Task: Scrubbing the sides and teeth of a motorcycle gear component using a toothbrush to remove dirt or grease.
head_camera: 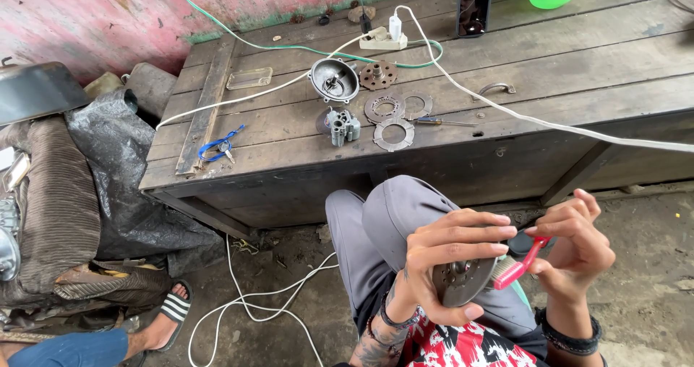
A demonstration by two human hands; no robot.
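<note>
Near, over the lap, the left hand (452,262) grips a round metal plate (463,280) while the right hand (575,244) pinches a red toothbrush (517,266) against its edge, apparently mid-scrub; the next stroke needs a steady plate.
</note>
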